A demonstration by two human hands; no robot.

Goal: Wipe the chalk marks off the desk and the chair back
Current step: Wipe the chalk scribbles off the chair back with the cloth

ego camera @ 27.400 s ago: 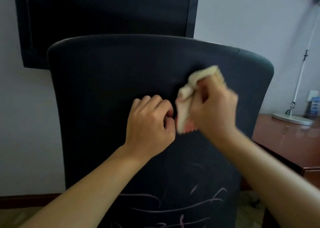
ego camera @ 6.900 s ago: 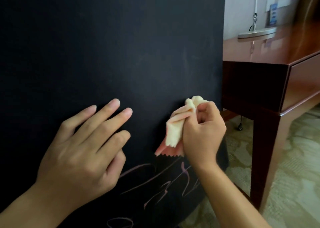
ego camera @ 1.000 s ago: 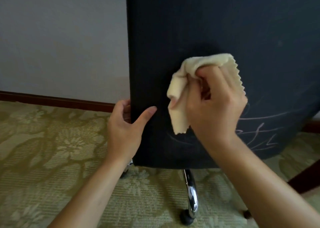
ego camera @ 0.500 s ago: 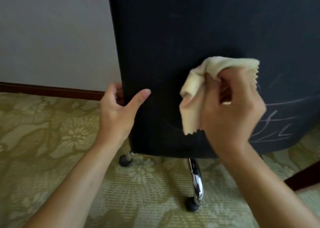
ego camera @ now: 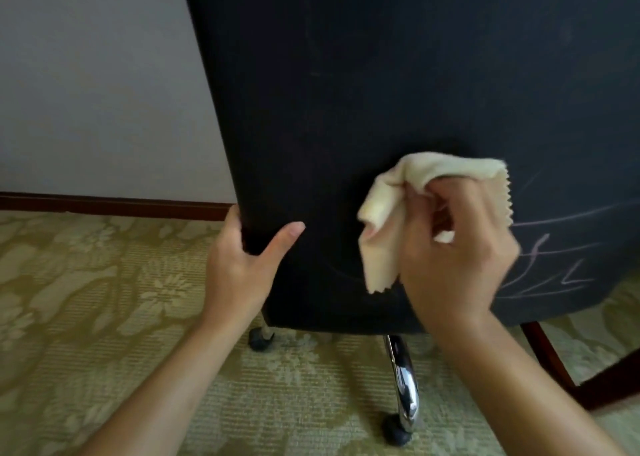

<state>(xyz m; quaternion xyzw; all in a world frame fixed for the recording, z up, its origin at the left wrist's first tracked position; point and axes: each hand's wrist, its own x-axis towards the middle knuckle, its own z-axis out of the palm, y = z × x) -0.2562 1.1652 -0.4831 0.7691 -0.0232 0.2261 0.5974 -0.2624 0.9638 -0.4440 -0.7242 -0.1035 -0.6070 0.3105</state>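
The dark chair back [ego camera: 381,75] fills the upper middle and right of the view. My right hand [ego camera: 457,248] grips a bunched cream cloth [ego camera: 384,213] and presses it against the lower part of the back. Pale chalk marks [ego camera: 554,265] run across the fabric to the right of that hand, and a faint curved line [ego camera: 339,272] shows below the cloth. My left hand [ego camera: 246,261] holds the chair back's lower left edge, fingers wrapped behind it and thumb lying on the front face.
Below the chair back a chrome base leg [ego camera: 403,386] ends in a black caster [ego camera: 394,433]; a second caster [ego camera: 259,339] sits to the left. Patterned beige carpet [ego camera: 104,317] covers the floor. A dark wooden leg [ego camera: 554,362] stands at right. Wall and skirting board [ego camera: 104,204] are behind.
My right hand has carried the cloth rightward and a little down across the chair back. The left hand has kept its hold on the left edge.
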